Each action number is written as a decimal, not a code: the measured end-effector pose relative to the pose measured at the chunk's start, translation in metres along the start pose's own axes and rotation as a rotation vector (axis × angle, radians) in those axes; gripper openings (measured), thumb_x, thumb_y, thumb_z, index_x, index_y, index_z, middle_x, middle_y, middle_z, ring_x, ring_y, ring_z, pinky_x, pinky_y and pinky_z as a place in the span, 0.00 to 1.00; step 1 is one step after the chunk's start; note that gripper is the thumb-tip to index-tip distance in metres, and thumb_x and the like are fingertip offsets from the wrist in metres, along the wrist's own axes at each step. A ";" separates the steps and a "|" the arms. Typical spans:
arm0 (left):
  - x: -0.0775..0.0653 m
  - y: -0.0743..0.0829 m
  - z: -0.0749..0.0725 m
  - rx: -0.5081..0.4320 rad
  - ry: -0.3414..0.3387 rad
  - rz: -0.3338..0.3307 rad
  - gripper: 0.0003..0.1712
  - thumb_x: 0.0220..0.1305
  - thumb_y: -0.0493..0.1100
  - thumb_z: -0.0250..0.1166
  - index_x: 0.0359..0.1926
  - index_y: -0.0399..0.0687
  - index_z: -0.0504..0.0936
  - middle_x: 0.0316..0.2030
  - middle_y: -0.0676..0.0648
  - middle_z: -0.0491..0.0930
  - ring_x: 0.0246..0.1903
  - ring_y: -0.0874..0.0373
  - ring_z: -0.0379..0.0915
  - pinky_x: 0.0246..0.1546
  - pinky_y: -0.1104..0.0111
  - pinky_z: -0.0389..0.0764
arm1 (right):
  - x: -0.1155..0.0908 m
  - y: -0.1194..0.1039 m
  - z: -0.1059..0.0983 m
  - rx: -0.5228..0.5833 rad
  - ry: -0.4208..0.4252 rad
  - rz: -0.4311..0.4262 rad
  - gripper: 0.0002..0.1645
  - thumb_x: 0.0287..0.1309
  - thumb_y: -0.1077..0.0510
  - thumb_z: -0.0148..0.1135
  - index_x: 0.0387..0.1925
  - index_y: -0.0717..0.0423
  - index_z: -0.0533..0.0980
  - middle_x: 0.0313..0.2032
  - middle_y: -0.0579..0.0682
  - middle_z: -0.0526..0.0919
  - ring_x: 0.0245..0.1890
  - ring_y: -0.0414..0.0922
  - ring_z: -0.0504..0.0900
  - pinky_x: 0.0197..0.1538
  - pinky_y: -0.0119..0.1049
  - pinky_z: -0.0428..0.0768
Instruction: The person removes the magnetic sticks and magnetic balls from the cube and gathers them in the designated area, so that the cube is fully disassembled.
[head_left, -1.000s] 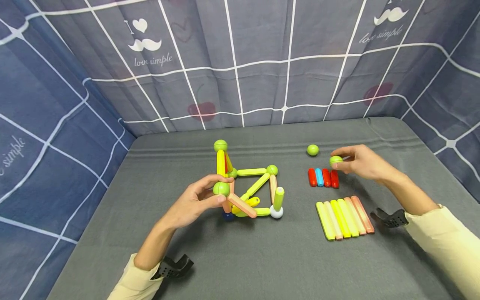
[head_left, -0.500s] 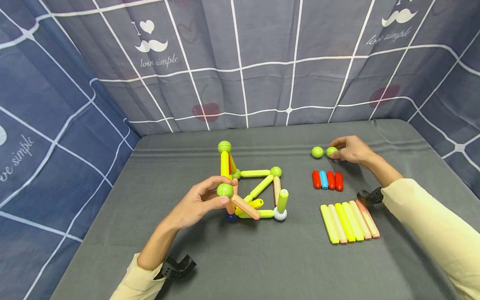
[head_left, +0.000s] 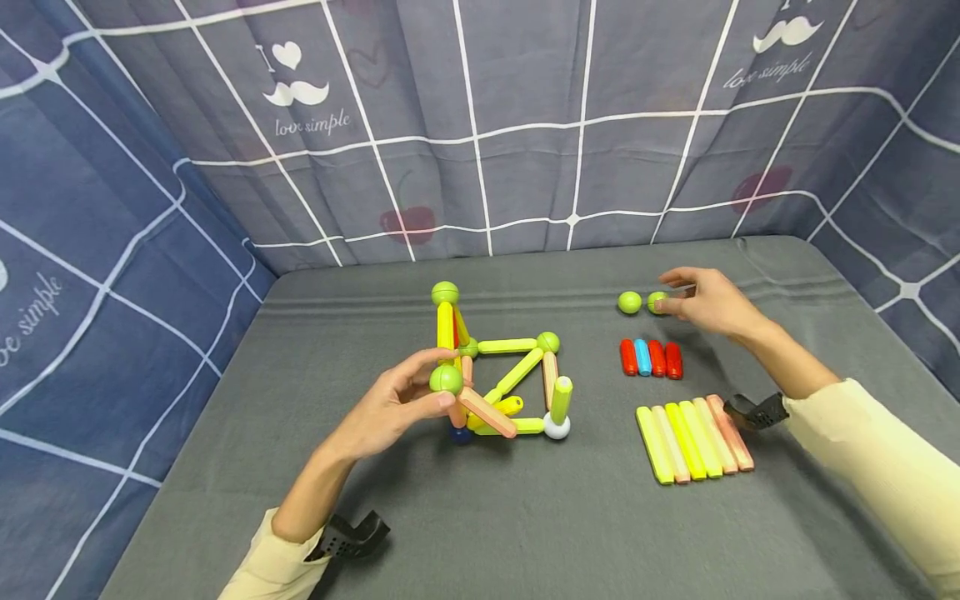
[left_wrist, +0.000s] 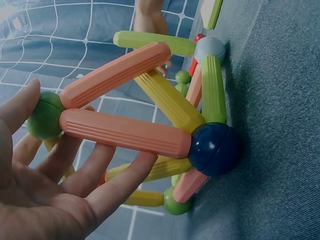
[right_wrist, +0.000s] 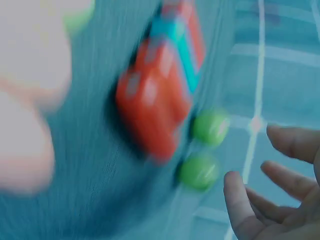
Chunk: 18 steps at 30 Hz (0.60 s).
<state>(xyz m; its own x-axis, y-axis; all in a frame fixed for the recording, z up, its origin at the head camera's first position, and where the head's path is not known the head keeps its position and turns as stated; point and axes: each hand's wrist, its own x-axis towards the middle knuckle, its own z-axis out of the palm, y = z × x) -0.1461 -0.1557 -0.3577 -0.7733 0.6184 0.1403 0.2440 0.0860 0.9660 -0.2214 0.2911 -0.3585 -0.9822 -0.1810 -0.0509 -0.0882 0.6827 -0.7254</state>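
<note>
My left hand pinches a green ball between thumb and fingers. In the left wrist view, two salmon magnetic sticks join that ball; one runs down to a dark blue ball on the table. The ball belongs to a frame of yellow, green and salmon sticks, with a white ball bearing an upright green stick. My right hand hovers by two loose green balls at the back right. In the right wrist view its fingers are spread and apart from the balls.
Short red and blue sticks lie in a row before the loose balls. Nearer me is a row of several long yellow, green and salmon sticks. A checked curtain hangs behind the grey table.
My right hand has set its green ball down beside the other loose ball and loosened its fingers. The left hand keeps its hold on the frame's ball.
</note>
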 end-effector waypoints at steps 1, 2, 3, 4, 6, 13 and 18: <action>0.000 0.000 0.000 -0.008 0.002 0.003 0.30 0.69 0.35 0.62 0.70 0.41 0.65 0.50 0.36 0.80 0.48 0.39 0.78 0.48 0.60 0.82 | -0.006 -0.008 0.004 0.015 -0.001 -0.031 0.29 0.66 0.59 0.62 0.63 0.71 0.68 0.59 0.72 0.71 0.41 0.58 0.81 0.37 0.37 0.81; 0.000 -0.001 0.000 -0.022 0.004 0.004 0.32 0.69 0.34 0.62 0.71 0.41 0.62 0.51 0.34 0.79 0.49 0.40 0.78 0.49 0.59 0.82 | -0.013 -0.017 0.010 0.045 -0.013 -0.057 0.28 0.65 0.60 0.63 0.62 0.70 0.69 0.57 0.71 0.72 0.38 0.56 0.82 0.35 0.38 0.81; 0.000 -0.001 0.000 -0.031 0.011 0.003 0.34 0.69 0.34 0.62 0.72 0.41 0.60 0.53 0.33 0.78 0.50 0.41 0.78 0.50 0.59 0.81 | -0.021 -0.025 0.017 0.082 -0.034 -0.081 0.27 0.64 0.60 0.64 0.61 0.69 0.70 0.56 0.70 0.74 0.37 0.53 0.82 0.34 0.38 0.82; 0.000 -0.001 0.000 -0.039 0.017 -0.001 0.36 0.68 0.34 0.62 0.73 0.41 0.58 0.55 0.31 0.77 0.52 0.42 0.78 0.50 0.59 0.81 | -0.028 -0.033 0.025 0.128 -0.072 -0.107 0.26 0.63 0.61 0.65 0.60 0.69 0.71 0.56 0.69 0.74 0.37 0.52 0.82 0.32 0.39 0.83; 0.000 -0.001 -0.001 -0.056 0.031 -0.009 0.38 0.67 0.34 0.64 0.74 0.39 0.57 0.62 0.31 0.70 0.53 0.44 0.78 0.50 0.60 0.81 | -0.041 -0.048 0.042 0.217 -0.176 -0.140 0.27 0.62 0.61 0.66 0.60 0.68 0.71 0.57 0.68 0.74 0.39 0.50 0.82 0.31 0.41 0.84; -0.001 0.000 -0.001 -0.077 0.032 -0.040 0.40 0.67 0.36 0.65 0.75 0.41 0.55 0.75 0.40 0.49 0.51 0.46 0.80 0.52 0.61 0.80 | -0.060 -0.076 0.096 0.321 -0.427 -0.214 0.19 0.65 0.59 0.64 0.54 0.64 0.74 0.50 0.58 0.80 0.44 0.55 0.81 0.25 0.44 0.83; -0.001 0.001 0.001 -0.076 0.031 -0.053 0.41 0.68 0.37 0.64 0.75 0.41 0.55 0.75 0.45 0.47 0.51 0.47 0.80 0.52 0.61 0.79 | -0.057 -0.077 0.108 0.330 -0.429 -0.232 0.09 0.68 0.60 0.59 0.44 0.63 0.77 0.42 0.57 0.81 0.31 0.59 0.81 0.24 0.43 0.82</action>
<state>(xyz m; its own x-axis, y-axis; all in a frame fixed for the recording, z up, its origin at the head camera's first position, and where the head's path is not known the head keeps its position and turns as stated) -0.1445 -0.1549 -0.3567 -0.8020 0.5899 0.0936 0.1574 0.0576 0.9859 -0.1403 0.1724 -0.3737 -0.7823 -0.6165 -0.0892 -0.1685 0.3473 -0.9225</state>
